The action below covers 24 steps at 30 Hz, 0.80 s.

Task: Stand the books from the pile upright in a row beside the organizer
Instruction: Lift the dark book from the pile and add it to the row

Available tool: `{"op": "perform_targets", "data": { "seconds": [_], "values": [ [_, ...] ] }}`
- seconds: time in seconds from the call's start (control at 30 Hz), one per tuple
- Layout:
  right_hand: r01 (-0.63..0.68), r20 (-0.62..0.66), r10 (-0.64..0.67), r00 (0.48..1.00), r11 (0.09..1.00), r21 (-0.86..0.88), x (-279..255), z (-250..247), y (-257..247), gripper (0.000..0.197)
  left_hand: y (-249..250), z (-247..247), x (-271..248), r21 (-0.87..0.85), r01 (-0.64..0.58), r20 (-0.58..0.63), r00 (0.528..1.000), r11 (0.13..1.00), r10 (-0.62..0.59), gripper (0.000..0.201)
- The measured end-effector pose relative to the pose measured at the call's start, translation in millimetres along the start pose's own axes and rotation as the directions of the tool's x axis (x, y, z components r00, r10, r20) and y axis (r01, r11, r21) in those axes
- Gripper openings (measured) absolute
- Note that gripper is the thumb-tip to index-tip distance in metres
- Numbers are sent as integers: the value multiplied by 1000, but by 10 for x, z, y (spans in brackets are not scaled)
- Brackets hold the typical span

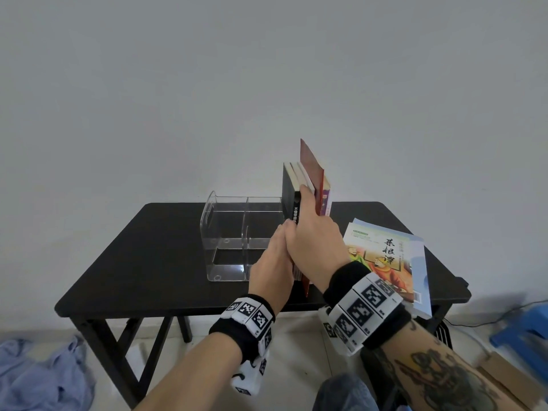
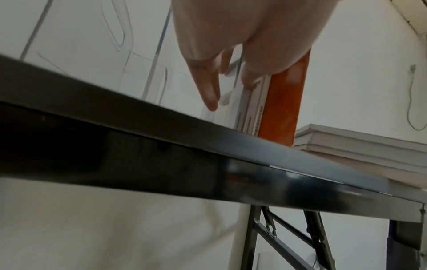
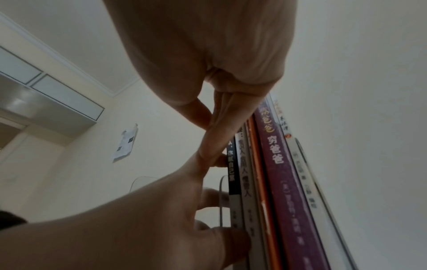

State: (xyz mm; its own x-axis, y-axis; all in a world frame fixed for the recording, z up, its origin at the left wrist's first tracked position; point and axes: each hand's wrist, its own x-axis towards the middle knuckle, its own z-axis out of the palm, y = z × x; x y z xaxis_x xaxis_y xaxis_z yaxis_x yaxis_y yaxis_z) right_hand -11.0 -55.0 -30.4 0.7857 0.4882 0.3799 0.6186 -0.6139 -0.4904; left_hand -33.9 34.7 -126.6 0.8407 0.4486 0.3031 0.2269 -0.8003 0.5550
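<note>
Both hands brace the upright books (image 1: 308, 185) against the clear organizer (image 1: 237, 232) so none topple; left hand (image 1: 271, 262) fingers straight, right hand (image 1: 315, 235) fingers flat on the spines, neither hand grasping; pile (image 1: 394, 262) waits beside.

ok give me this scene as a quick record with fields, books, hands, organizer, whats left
standing books: row upright on the black table, right of the clear organizer
tallest: red book, leaning
left hand: flat against the row's near left side
right hand: fingers straight along the spines
organizer: nothing visible inside
pile left: books lying flat at the table's right end
</note>
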Motion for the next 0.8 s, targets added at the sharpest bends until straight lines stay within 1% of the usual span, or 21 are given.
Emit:
{"op": "perform_targets", "data": {
  "seconds": [0.03,0.23,0.37,0.47,0.53,0.6,0.67,0.7,0.77,0.8],
  "values": [
    [5,-2,-5,1000,1000,-6,-1,5,8,63,2,9,8,3,29,15,999,1000,-29,48],
    [32,5,-32,999,999,-37,-26,9,20,69,28,-27,-15,-31,2,-3,1000,1000,-2,55],
    [34,4,-34,999,999,10,-58,6,26,67,17,-8,-8,-17,-22,-9,1000,1000,21,55],
    [60,-28,-58,998,995,76,-114,-36,49,56,-14,13,9,-33,-99,-45,994,994,98,63],
    [81,-94,-72,993,992,98,-154,-82,88,40,-57,66,33,-77,-137,-84,988,988,131,68],
    [83,-199,-61,978,991,107,-165,-154,164,25,-81,101,44,-118,-143,-106,986,983,130,69],
    [22,-273,10,962,994,112,-143,-256,285,18,-80,102,45,-107,-151,-118,983,983,138,73],
    [-33,-272,62,960,994,108,-115,-291,378,16,-77,105,44,-98,-166,-125,980,981,154,75],
    [-175,-211,178,961,984,30,-47,-341,586,11,-70,128,47,-85,-188,-137,975,978,176,76],
    [-232,-162,220,962,971,-61,-15,-335,696,9,-72,147,52,-76,-189,-137,974,979,178,75]
  ]
}}
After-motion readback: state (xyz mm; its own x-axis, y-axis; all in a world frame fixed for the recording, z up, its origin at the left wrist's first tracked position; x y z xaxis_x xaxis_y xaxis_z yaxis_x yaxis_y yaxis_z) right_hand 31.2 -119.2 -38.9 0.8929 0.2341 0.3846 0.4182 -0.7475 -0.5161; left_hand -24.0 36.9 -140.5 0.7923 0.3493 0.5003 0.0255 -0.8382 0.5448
